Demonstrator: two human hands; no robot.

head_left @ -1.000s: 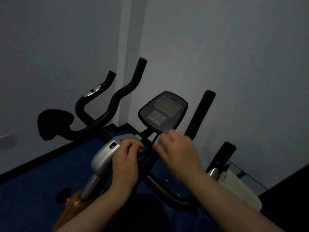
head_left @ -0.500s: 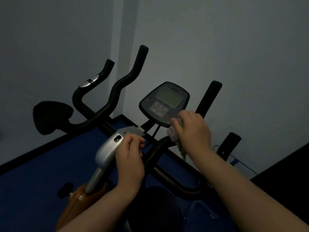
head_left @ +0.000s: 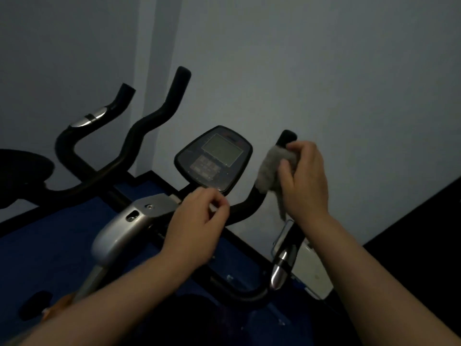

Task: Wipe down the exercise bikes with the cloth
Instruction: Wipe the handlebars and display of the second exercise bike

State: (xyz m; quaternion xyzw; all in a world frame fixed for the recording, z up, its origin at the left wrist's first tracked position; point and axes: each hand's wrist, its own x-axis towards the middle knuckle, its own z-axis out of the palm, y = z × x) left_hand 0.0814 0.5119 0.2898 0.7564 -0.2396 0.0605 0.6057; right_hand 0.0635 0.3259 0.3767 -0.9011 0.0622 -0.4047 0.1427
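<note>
— Where's the cloth (head_left: 270,168)?

— Wrapped round the upright handlebar (head_left: 252,203) just right of the console (head_left: 213,159). The right hand (head_left: 304,178) grips it there, fingers curled round cloth and bar, near the bar's top end.

— And the left hand (head_left: 197,226)?

— Just below the console, beside the silver cover (head_left: 119,231). Its fingertips pinch something small and pale; I cannot tell what.

— Another bike?

— Left of the console, black handlebars (head_left: 119,156) against the wall (head_left: 324,71).

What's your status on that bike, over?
Right hand grips cloth round right handlebar. Left hand curled near bar centre, below console; grip unclear. Nothing in the way.
</note>
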